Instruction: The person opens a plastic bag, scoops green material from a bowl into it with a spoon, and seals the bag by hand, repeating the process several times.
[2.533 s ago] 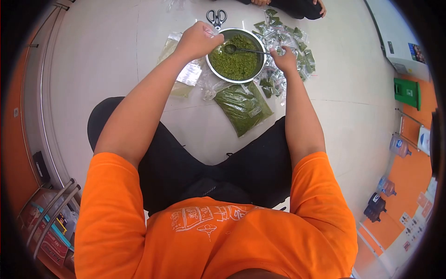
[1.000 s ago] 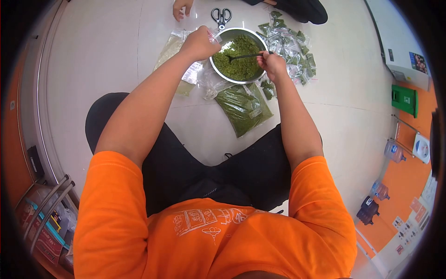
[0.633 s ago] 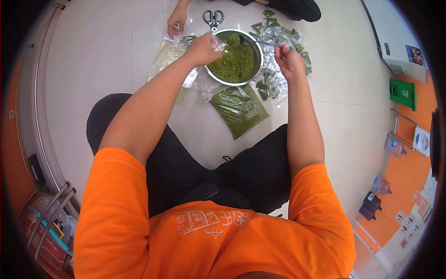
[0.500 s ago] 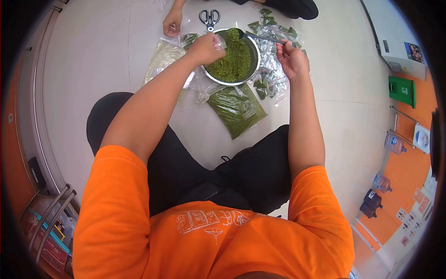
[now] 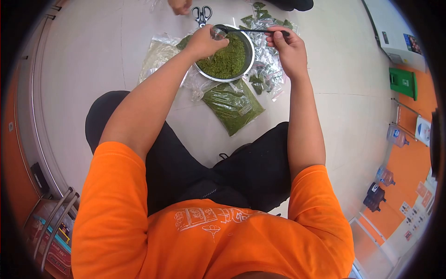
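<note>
My left hand is closed on a small clear plastic bag above the left side of a metal bowl. Chopped green leaves fill much of the bowl. In my right hand is the handle of a black spoon, held level across the bowl's far rim. The spoon's head is at the mouth of the small bag, partly hidden by the bag and my fingers. A large clear bag of green leaves lies flat on the floor just in front of the bowl.
Scissors lie beyond the bowl. Several small filled bags are spread to its right, and a pack of clear bags lies left. Another person's hand and dark-clothed leg show at the top edge.
The spoon, carrying green leaves before, has moved left to the small bag's mouth. My right hand has risen slightly. The other person's hand has drawn back toward the top edge.
</note>
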`<state>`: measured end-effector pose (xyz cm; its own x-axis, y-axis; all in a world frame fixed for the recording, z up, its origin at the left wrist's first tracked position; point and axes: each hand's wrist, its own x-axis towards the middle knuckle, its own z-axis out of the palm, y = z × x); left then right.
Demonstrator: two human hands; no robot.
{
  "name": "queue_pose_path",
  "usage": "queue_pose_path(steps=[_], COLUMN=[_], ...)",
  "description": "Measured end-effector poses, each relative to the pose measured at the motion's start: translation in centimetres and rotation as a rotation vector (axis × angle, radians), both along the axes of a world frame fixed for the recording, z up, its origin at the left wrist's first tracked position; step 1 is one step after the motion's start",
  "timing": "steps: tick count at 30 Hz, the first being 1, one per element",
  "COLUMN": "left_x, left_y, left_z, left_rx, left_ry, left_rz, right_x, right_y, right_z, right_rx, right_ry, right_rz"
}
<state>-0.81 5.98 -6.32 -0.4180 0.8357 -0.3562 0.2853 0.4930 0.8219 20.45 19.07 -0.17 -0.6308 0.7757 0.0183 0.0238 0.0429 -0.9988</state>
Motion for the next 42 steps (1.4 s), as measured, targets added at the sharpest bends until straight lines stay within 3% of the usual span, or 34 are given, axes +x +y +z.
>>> queue_pose_path(steps=[6, 13, 19, 23, 24, 26, 29, 33, 36, 39, 42], left_x=[-0.4, -0.7, -1.5, -3.5, -3.1, -3.6, -6.4, -9.3, -10.6, -10.4, -8.9], left_y=[0.3, -0.1, -0.6, 0.3, -0.8, -1.7, -3.1, -5.8, -7.0, -7.2, -7.7], left_z=[-1.9, -1.9, -2.5, -6.1, -1.1, 1.1, -1.1, -5.0, -7.5, -8.1, -7.9], left_rx=[0.19, 0.164, 0.229, 0.407, 0.101, 0.101, 0.184, -0.015, -0.138, -0.078, -0.032], left_ry=[0.119, -0.006, -0.015, 0.124, 0.072, -0.013, 0.219, 0.24, 0.094, 0.077, 0.27], left_rz=[0.028, 0.046, 0.079, 0.07, 0.142, 0.217, 0.344, 0.505, 0.562, 0.564, 0.627], right_x=[-0.6, -0.8, -1.5, -1.2, -1.6, -2.1, -2.1, -2.0, -2.0, -1.9, -1.4], right_y=[-0.8, -1.5, -1.3, 0.3, -0.1, 0.3, 1.4, 3.6, 3.7, 3.5, 3.5], right_z=[2.0, 2.0, 1.9, 0.7, 1.4, 1.1, 0.0, -2.7, -4.1, -4.7, -5.3], right_rx=[0.245, 0.354, 0.305, 0.189, 0.128, 0.041, -0.08, -0.161, -0.14, -0.098, -0.108], right_ry=[-0.084, -0.132, -0.063, 0.053, -0.041, 0.072, 0.04, -0.084, -0.158, -0.227, -0.247], right_rz=[0.09, 0.072, 0.102, 0.079, -0.016, -0.087, -0.115, -0.082, -0.032, -0.014, -0.031])
